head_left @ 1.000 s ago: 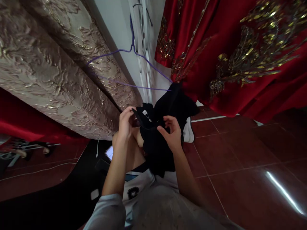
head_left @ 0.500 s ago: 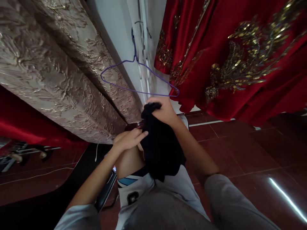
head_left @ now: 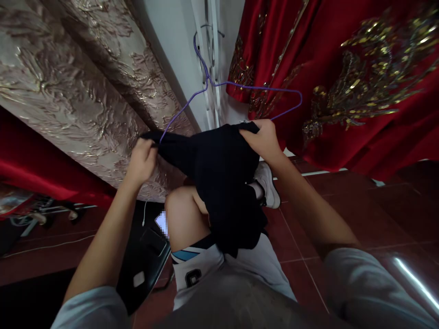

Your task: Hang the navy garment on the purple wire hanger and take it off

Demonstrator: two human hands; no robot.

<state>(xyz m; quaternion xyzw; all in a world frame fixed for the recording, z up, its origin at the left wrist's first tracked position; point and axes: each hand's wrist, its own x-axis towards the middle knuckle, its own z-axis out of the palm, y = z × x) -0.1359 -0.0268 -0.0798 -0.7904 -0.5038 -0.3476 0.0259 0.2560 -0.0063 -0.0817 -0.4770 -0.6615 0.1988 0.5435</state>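
Note:
A black garment (head_left: 226, 183) is stretched between my two hands above my lap, its lower part draped over my thigh. Its exact kind does not show. My left hand (head_left: 142, 157) grips the pulled-out upper left corner, and my right hand (head_left: 262, 137) pinches the upper right edge. Just behind hangs a purple wire hanger (head_left: 257, 87) by its hook, tilted with its right end higher. The hanger's left arm runs down to the garment's edge by my left hand; its lower bar is mostly hidden by the cloth.
Red gowns with gold sequins (head_left: 370, 100) hang at the right, and a beige textured curtain (head_left: 103, 105) at the left. White rails (head_left: 216, 55) stand behind the hanger. A black bench (head_left: 128, 256) on my left bears a phone-like dark item (head_left: 154, 242) and a small white case (head_left: 139, 278).
My left hand has moved up and left, taking the garment's corner and spreading the cloth wide. My right hand has shifted up and right. The hanger has tilted, its left end lower.

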